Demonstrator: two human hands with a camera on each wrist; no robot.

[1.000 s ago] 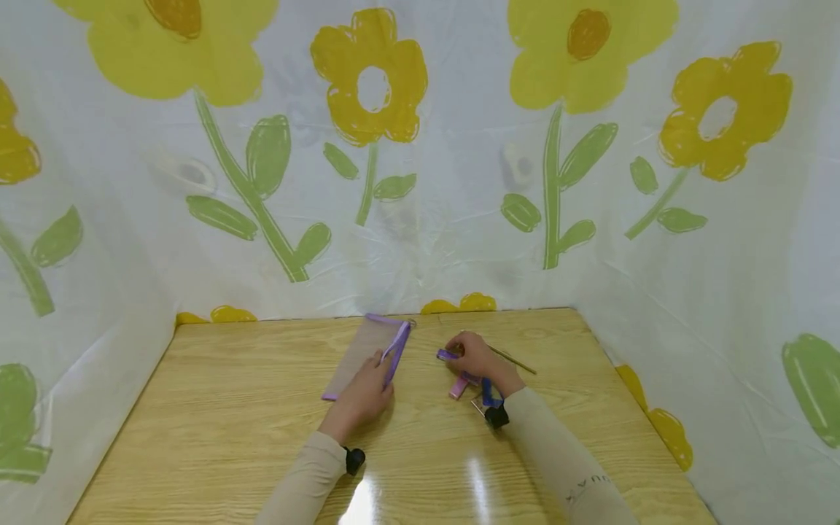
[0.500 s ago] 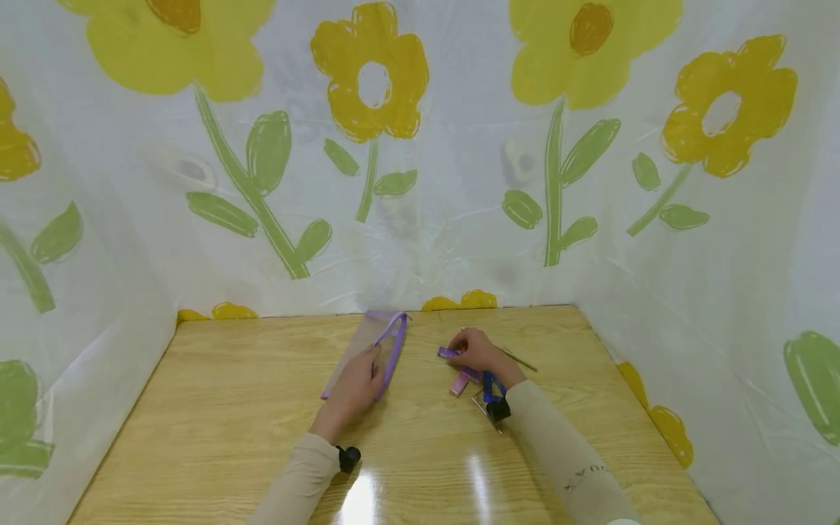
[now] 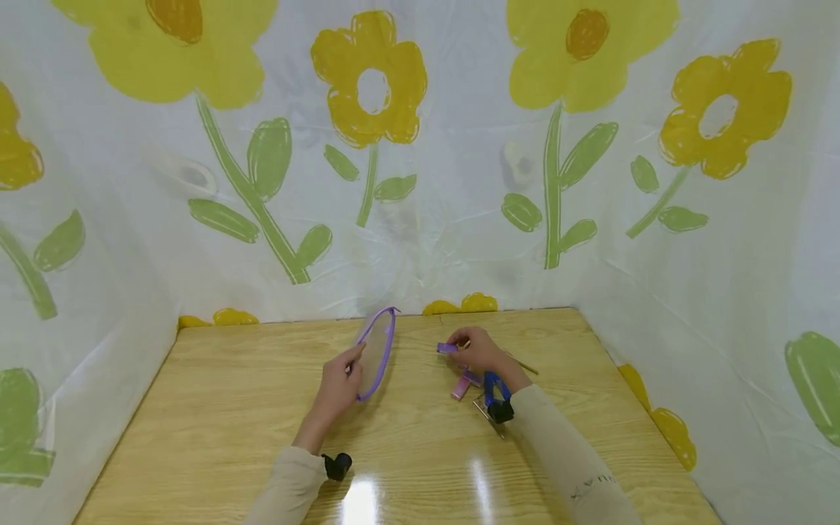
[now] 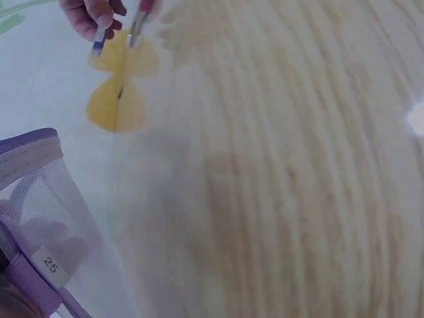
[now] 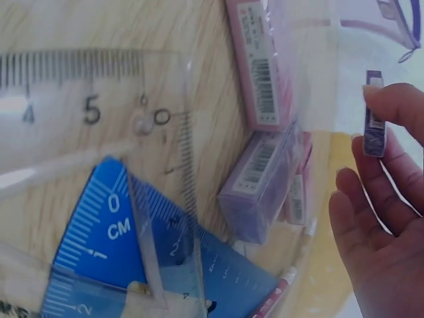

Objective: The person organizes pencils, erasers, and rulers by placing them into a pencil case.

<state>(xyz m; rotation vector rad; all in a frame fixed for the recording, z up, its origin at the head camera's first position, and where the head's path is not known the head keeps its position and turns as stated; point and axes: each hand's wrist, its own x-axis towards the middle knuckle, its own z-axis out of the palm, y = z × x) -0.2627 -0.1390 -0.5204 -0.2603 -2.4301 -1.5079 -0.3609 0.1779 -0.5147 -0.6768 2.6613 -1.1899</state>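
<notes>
My left hand (image 3: 337, 383) grips a see-through mesh pouch (image 3: 377, 348) by one side of its purple zipped edge. The pouch stands tilted up with its mouth apart, facing right. In the left wrist view the mesh pouch (image 4: 63, 199) carries a small tag (image 4: 50, 266) reading 25. Between thumb and fingers, my right hand (image 3: 477, 350) pinches a small purple wrapped block (image 3: 447, 348) with a white label, level with the pouch and to its right. The right wrist view shows that block (image 5: 375, 140) held upright, its other fingers spread.
Below my right hand lie a pink wrapped block (image 5: 262, 66), a purple one (image 5: 258, 182), a blue set square (image 5: 93, 228) and a clear ruler-marked piece (image 5: 59, 83). A thin stick (image 3: 523, 362) lies behind the right wrist. A flower-printed sheet (image 3: 453, 240) walls the wooden table (image 3: 230, 408).
My left hand has drawn left, tilting the pouch up and spreading its mouth wider. My right hand stays nearly in place, still pinching the purple block.
</notes>
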